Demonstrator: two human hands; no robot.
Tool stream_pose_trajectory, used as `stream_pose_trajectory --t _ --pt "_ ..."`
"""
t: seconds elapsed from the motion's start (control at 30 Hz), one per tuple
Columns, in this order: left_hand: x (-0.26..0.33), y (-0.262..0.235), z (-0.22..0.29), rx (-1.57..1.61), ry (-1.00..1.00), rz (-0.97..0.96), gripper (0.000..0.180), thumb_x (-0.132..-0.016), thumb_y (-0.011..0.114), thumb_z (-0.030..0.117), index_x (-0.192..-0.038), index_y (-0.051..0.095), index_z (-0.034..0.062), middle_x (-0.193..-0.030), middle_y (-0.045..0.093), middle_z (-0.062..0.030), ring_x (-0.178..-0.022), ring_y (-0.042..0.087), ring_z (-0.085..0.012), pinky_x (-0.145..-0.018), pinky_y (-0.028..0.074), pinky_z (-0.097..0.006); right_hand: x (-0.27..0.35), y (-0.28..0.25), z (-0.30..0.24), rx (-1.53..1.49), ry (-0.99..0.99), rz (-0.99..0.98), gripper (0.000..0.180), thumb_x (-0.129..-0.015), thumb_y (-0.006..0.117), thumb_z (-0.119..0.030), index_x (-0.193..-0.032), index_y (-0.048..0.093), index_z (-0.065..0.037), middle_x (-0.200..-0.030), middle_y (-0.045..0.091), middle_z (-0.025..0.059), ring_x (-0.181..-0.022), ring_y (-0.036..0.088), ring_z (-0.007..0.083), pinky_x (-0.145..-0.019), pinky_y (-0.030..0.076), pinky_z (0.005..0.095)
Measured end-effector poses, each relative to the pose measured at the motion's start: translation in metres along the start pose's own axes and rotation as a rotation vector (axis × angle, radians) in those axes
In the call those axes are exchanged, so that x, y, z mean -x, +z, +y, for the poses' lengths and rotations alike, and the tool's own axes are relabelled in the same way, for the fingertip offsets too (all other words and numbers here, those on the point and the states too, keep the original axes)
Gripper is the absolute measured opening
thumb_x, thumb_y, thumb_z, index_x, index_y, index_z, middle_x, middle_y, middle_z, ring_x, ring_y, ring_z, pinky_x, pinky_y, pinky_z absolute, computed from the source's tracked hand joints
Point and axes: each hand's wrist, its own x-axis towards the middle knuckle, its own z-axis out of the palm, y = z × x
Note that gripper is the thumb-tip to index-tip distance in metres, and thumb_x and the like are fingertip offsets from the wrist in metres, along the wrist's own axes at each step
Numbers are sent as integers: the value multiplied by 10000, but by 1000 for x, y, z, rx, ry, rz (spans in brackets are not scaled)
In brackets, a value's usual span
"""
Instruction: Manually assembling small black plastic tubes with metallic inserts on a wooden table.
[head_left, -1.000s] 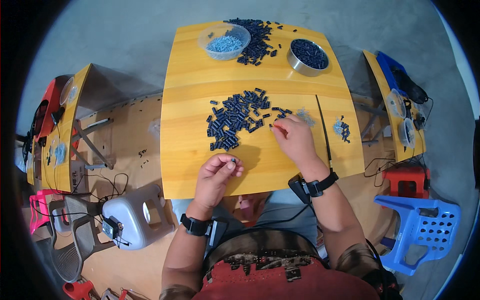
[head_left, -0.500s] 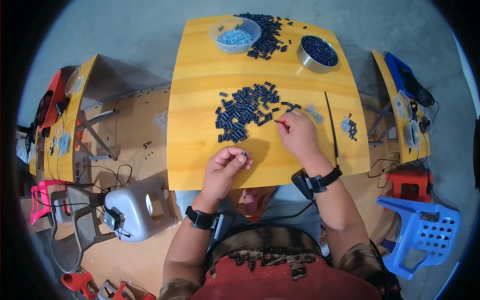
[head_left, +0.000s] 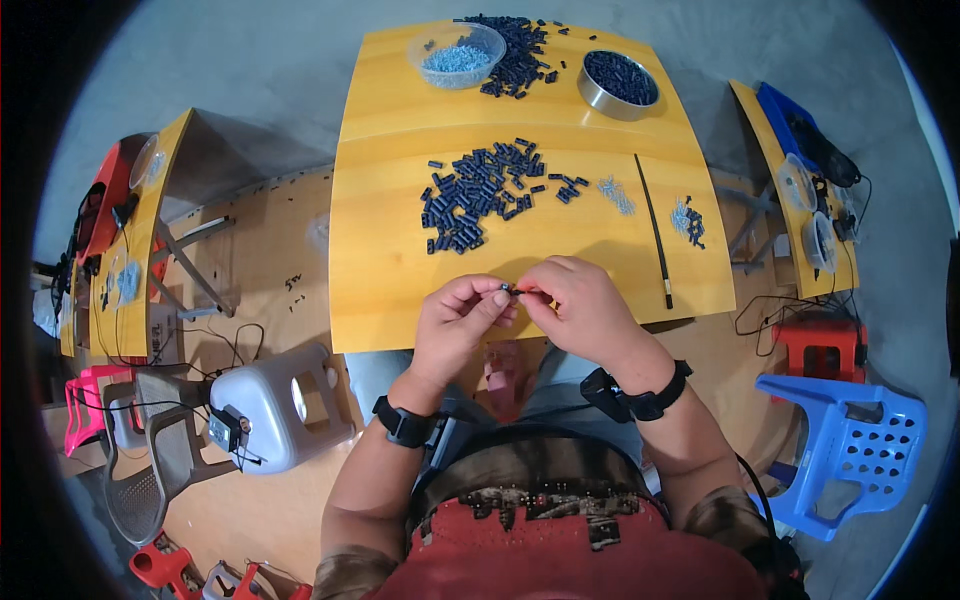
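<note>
Above the table's near edge, my left hand (head_left: pixel 465 312) pinches a small dark piece (head_left: pixel 506 287) with a pale spot between thumb and fingers. My right hand (head_left: pixel 578 303) is closed at its fingertips on a small black part (head_left: pixel 521 293), which meets the left hand's piece. The exact kind of either piece is too small to make out. Beyond both hands lies a loose pile of short black cylindrical parts (head_left: pixel 470 205), with several stray ones (head_left: pixel 567 188) to its right. A little heap of silvery pins or screws (head_left: pixel 616 195) is further right.
A thin black brush-like stick (head_left: pixel 653 232) lies right of the silvery heap, with small mixed parts (head_left: pixel 689 222) past it. At the back are a clear bowl (head_left: pixel 490 68) of bluish bits, a black heap (head_left: pixel 520 55) and a metal bowl (head_left: pixel 608 102). Stools (head_left: pixel 262 420) flank me.
My right hand has moved from beside the black pile down and left to meet my left hand. The left hand has shifted slightly right. The table appears higher in view.
</note>
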Motion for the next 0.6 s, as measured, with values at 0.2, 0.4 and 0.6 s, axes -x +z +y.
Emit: stream_pose_trajectory --t 0.2,0.4,0.6 --pt "9 13 4 -16 -53 30 133 -860 636 73 -956 599 -12 -830 640 -45 -706 607 -90 -629 502 -216 17 -1 -5 -309 185 32 104 -760 638 -33 -861 617 -18 -751 617 91 -684 612 194 -628 485 287" --pt "16 30 7 -21 -24 -30 140 -852 649 82 -947 600 -7 -826 641 -40 -691 598 -79 -619 494 -207 38 -2 2 -990 403 64 132 -818 632 -27 -943 621 11 -814 640 14 -676 575 58 -622 483 200" --pt "18 44 4 -6 4 -54 125 -859 635 69 -947 598 -12 -837 644 -44 -697 597 -80 -624 493 -206 55 -5 12 -1156 501 71 147 -820 665 -63 -951 627 -7 -780 633 11 -637 555 47 -592 460 177"
